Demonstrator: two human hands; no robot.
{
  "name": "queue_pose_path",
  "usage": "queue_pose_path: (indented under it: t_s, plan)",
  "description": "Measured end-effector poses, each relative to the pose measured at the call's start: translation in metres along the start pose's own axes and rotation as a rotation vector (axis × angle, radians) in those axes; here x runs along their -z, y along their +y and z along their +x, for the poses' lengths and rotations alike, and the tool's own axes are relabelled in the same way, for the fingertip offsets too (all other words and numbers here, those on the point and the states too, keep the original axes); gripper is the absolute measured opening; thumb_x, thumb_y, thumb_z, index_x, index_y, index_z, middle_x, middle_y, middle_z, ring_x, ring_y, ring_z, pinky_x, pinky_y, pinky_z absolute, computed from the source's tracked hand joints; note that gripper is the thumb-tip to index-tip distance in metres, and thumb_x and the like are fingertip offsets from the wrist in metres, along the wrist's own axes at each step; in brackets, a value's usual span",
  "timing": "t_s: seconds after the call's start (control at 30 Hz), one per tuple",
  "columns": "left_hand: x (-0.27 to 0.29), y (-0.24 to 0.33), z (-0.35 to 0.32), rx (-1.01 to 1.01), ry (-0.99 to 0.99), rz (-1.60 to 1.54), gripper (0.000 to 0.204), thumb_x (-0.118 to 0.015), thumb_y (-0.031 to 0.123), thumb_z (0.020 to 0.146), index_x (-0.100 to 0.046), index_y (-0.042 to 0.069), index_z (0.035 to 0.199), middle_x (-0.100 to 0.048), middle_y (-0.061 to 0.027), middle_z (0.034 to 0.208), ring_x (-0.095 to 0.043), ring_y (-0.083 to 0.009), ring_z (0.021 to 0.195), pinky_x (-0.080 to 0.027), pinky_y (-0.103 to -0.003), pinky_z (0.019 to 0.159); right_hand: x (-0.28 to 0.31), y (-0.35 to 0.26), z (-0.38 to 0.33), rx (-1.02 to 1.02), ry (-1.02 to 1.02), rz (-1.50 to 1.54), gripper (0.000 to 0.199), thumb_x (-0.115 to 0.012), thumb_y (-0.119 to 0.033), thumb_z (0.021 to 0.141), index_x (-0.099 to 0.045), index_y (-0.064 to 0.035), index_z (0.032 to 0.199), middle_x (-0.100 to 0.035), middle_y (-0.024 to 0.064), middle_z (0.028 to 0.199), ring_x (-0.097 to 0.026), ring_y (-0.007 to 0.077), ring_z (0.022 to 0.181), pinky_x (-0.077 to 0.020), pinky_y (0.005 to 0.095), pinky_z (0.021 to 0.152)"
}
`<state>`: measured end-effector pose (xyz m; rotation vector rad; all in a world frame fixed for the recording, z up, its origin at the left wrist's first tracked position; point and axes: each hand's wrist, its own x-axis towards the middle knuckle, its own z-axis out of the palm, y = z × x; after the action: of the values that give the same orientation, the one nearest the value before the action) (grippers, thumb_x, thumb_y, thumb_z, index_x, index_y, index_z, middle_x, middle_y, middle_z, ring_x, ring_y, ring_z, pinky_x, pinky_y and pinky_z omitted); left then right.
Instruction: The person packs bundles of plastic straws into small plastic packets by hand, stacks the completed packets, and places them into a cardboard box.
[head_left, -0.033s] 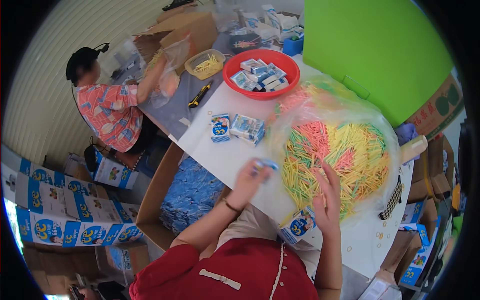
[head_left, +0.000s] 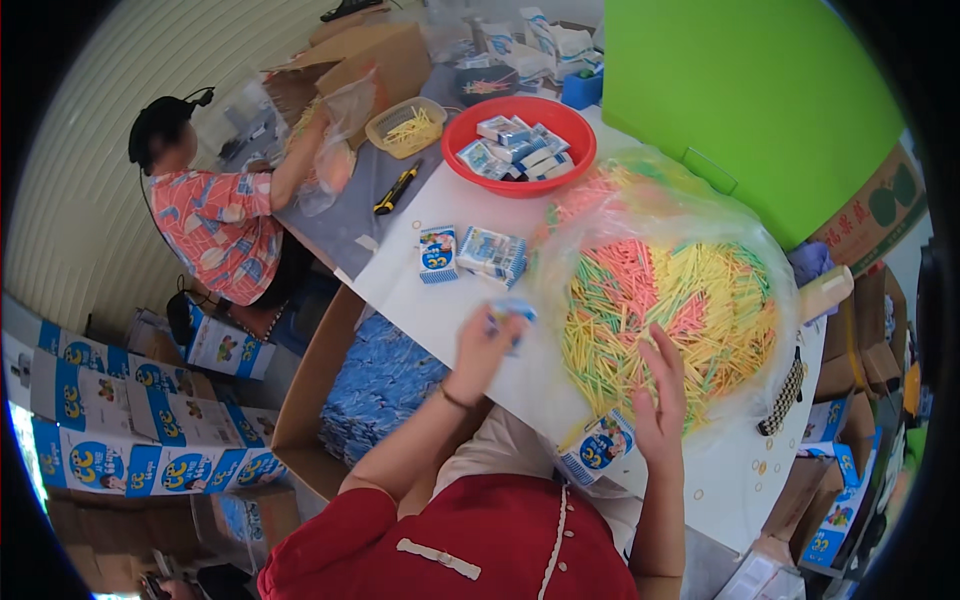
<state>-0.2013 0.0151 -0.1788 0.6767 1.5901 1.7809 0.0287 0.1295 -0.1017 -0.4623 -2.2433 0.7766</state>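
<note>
My left hand [head_left: 482, 348] grips a small blue-and-white packet [head_left: 512, 322] above the white table; motion blurs it. At the near edge of a heap of thin coloured sticks [head_left: 690, 320] in a clear plastic bag, my right hand [head_left: 660, 405] is open, with fingers stretched apart. Just left of that wrist sits a blue-and-white printed box [head_left: 603, 444], with pale yellow showing at one end. Two similar small packs, one upright-looking [head_left: 438, 254] and one wider [head_left: 492, 256], lie farther back on the table.
A red basin [head_left: 520, 185] holds several packs. Below the table's left edge stands a carton [head_left: 310, 400] full of blue wrappers. A yellow cutter [head_left: 397, 188] and a basket of sticks [head_left: 405, 133] lie near another person [head_left: 215, 215]. A green panel [head_left: 750, 100] rises behind the bag.
My left hand has shifted a little left and away from the stick heap, with the packet turning in it. The right hand has hardly moved.
</note>
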Motion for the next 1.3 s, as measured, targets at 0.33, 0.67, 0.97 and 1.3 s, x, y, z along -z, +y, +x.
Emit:
queue_pose_path:
  t_s: [0.33, 0.67, 0.97, 1.3]
  plan:
    - [-0.033, -0.016, 0.083, -0.853, 0.431, 1.121, 0.03, -0.07, 0.008, 0.076, -0.06, 0.003, 0.103, -0.06, -0.0122, 0.102, -0.052, -0.0336, 0.101, -0.038, -0.047, 0.089, 0.048, 0.094, -0.061, -0.35, 0.381, 0.255, 0.029, -0.047, -0.019, 0.098, -0.06, -0.0013, 0.117, -0.059, 0.0132, 0.12, -0.053, 0.0238, 0.114, -0.0384, 0.0346, 0.1]
    - [-0.215, -0.025, 0.012, -0.627, -0.568, 1.063, 0.022, -0.073, 0.023, 0.074, -0.06, 0.006, 0.078, -0.061, -0.0085, 0.075, -0.059, -0.028, 0.07, -0.046, -0.039, 0.062, 0.094, 0.143, -0.096, -0.56, 0.367, -0.057, 0.012, -0.059, -0.009, 0.092, -0.062, -0.0007, 0.101, -0.063, 0.0052, 0.086, -0.058, 0.0113, 0.071, -0.0471, 0.0259, 0.061]
    - [-0.229, -0.049, -0.004, -0.127, -0.859, 1.006, 0.034, -0.068, 0.036, 0.079, -0.061, 0.003, 0.071, -0.063, -0.0138, 0.072, -0.061, -0.0306, 0.065, -0.047, -0.041, 0.058, 0.114, 0.142, -0.113, -0.66, -0.251, 0.49, 0.013, -0.061, -0.014, 0.091, -0.064, -0.002, 0.096, -0.062, 0.0063, 0.075, -0.057, 0.0135, 0.065, -0.0478, 0.0258, 0.062]
    - [-0.22, -0.063, 0.008, 0.004, -0.358, 0.341, 0.015, -0.061, 0.017, 0.087, -0.059, 0.003, 0.093, -0.063, -0.0049, 0.077, -0.063, -0.0208, 0.068, -0.052, -0.035, 0.063, 0.157, 0.196, -0.067, -0.381, 0.024, -0.201, 0.021, -0.062, -0.006, 0.085, -0.065, -0.0038, 0.105, -0.067, 0.0126, 0.098, -0.064, 0.0274, 0.09, -0.0499, 0.0367, 0.08]
